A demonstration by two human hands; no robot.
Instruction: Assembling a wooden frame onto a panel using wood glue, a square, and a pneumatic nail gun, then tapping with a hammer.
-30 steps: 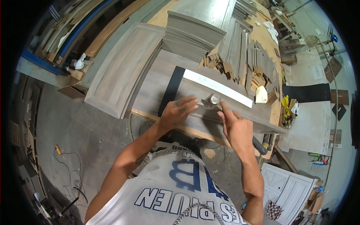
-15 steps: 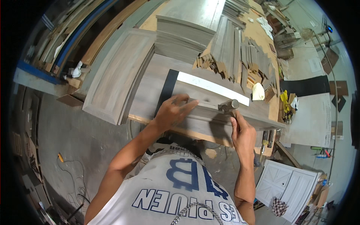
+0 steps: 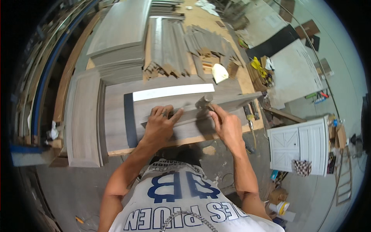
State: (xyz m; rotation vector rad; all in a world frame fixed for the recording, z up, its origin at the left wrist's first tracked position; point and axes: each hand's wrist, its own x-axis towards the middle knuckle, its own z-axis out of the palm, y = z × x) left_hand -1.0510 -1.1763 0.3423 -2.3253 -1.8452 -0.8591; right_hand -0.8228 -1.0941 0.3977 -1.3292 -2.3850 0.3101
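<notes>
A long, narrow grey wooden board (image 3: pixel 235 101) stands tilted on edge over the front of the worktable. My left hand (image 3: pixel 158 125) grips this board near its left end, fingers bent over the top edge. In my right hand (image 3: pixel 228 127) is a hammer (image 3: pixel 205 101), its metal head against or just above the board's upper edge; I cannot tell which. The grasping fingers hide most of the handle. Behind the board lie a white strip (image 3: pixel 174 92) and, at its left end, a black strip (image 3: pixel 130 120), both flat on a grey panel (image 3: pixel 114 116).
Framed grey panels (image 3: pixel 83 120) are stacked at the left, with a taller stack (image 3: pixel 116 38) behind. Bundles of grey wood strips (image 3: pixel 170 46) and a pale yellow lump (image 3: pixel 219 73) lie at the back. A white cabinet (image 3: pixel 299 147) stands on the floor at right.
My view has swung round, so the table sits further left in it. The left fingers have curled closer over the board. The hammer stays in my right hand near the board's edge.
</notes>
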